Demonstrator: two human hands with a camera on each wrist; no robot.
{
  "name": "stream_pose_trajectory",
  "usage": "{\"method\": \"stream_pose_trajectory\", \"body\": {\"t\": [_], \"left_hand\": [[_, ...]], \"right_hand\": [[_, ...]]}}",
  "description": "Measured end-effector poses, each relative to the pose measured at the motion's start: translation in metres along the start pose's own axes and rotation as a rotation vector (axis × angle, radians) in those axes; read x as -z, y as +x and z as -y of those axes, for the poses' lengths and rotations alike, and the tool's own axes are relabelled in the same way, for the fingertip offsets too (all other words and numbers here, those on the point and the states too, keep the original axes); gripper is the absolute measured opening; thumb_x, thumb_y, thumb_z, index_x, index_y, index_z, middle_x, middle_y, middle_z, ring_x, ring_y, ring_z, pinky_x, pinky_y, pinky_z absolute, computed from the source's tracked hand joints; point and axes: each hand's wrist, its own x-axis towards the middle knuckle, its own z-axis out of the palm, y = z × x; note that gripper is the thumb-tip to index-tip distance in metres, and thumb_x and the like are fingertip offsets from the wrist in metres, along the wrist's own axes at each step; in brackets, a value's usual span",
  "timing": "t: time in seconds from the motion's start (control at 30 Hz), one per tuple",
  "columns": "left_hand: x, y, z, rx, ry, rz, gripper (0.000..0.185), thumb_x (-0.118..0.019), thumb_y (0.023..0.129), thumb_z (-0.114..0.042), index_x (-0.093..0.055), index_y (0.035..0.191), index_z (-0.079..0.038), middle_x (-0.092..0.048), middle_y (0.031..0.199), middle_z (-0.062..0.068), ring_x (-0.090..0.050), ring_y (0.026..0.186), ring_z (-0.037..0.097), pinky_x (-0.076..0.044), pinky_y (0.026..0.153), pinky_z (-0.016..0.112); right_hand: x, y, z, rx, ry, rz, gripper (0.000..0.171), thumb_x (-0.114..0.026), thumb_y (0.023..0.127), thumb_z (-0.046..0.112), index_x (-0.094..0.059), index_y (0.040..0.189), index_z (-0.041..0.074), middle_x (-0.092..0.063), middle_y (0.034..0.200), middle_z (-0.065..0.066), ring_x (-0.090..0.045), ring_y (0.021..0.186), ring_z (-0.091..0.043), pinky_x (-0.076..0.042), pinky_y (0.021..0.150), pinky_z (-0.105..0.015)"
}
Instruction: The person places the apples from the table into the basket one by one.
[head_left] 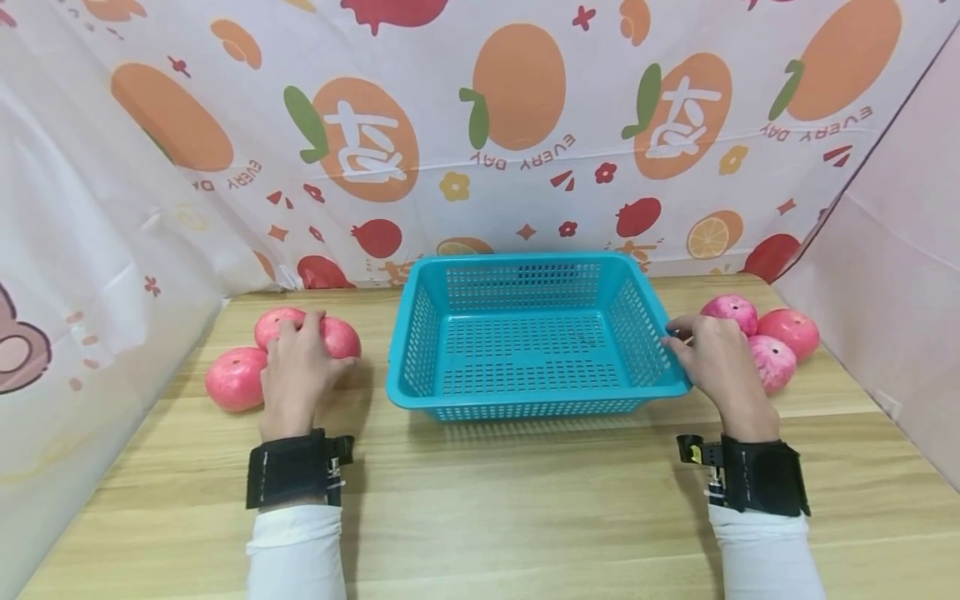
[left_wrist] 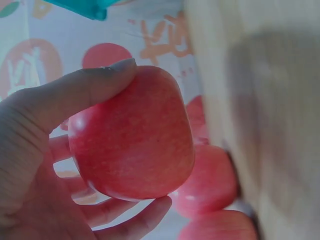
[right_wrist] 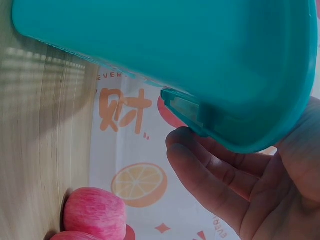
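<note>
My left hand (head_left: 300, 367) grips a red apple (head_left: 341, 340), thumb on one side and fingers spread around the other. In the left wrist view this apple (left_wrist: 135, 135) fills the middle, with its shadow on the wood beside it. Two more red apples (head_left: 236, 379) sit by that hand, one to its left and one behind it. A teal perforated basket (head_left: 525, 398) stands at the middle of the table, with nothing inside. My right hand (head_left: 716, 362) holds the basket's right rim; in the right wrist view, its fingers (right_wrist: 205, 175) curl under the rim by the handle.
Several pinkish-red apples (head_left: 789, 332) cluster right of my right hand. The wooden table (head_left: 525, 508) runs back to a fruit-printed cloth (head_left: 517, 200), and pale cloth also hangs at both sides. Each wrist wears a black strap (head_left: 288, 471) with a small camera.
</note>
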Motion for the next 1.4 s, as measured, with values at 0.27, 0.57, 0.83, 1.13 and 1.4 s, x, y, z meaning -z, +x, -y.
{"method": "stream_pose_trajectory", "body": {"t": [0.27,0.57,0.83,1.13,1.4], "left_hand": [[0.014,-0.005,-0.016,-0.046,0.008,-0.094,0.087,-0.086,0.079,-0.024,-0.041,0.15,0.0,-0.04,0.139,0.034,-0.041,0.122,0.057,-0.044,0.087,0.077],[0.024,-0.001,-0.045,-0.231,0.056,-0.217,0.077,-0.086,0.079,-0.024,-0.049,0.141,0.002,-0.047,0.133,0.034,-0.049,0.111,0.058,-0.046,0.085,0.074],[0.025,0.006,-0.074,-0.409,0.16,-0.227,0.079,-0.09,0.075,-0.023,-0.051,0.139,0.004,-0.051,0.129,0.032,-0.052,0.108,0.053,-0.053,0.078,0.068],[0.023,0.012,-0.09,-0.445,0.192,-0.16,0.081,-0.089,0.076,-0.027,-0.051,0.142,0.001,-0.053,0.131,0.03,-0.055,0.111,0.05,-0.056,0.076,0.065],[0.022,0.019,-0.099,-0.455,0.133,-0.085,0.086,-0.088,0.077,-0.031,-0.047,0.146,0.0,-0.053,0.132,0.028,-0.059,0.107,0.048,-0.056,0.079,0.063]], "right_hand": [[0.0,0.001,-0.001,0.003,0.009,0.004,0.03,-0.073,0.092,0.002,-0.067,0.116,-0.016,-0.068,0.101,-0.035,-0.069,0.084,-0.049,-0.058,0.074,-0.056],[-0.001,-0.002,-0.002,0.0,0.027,0.013,0.031,-0.073,0.092,0.001,-0.066,0.116,-0.016,-0.068,0.102,-0.035,-0.069,0.086,-0.05,-0.057,0.075,-0.057],[0.0,0.0,-0.002,0.016,0.034,-0.011,0.03,-0.073,0.091,0.0,-0.067,0.115,-0.017,-0.068,0.1,-0.036,-0.07,0.084,-0.05,-0.057,0.073,-0.057],[0.001,0.0,-0.002,0.026,0.021,-0.013,0.029,-0.074,0.091,0.0,-0.067,0.114,-0.017,-0.068,0.1,-0.035,-0.069,0.085,-0.05,-0.058,0.074,-0.057],[0.001,0.0,-0.003,0.022,0.03,-0.007,0.029,-0.074,0.091,0.0,-0.067,0.114,-0.016,-0.068,0.101,-0.035,-0.07,0.085,-0.049,-0.058,0.074,-0.056]]}}
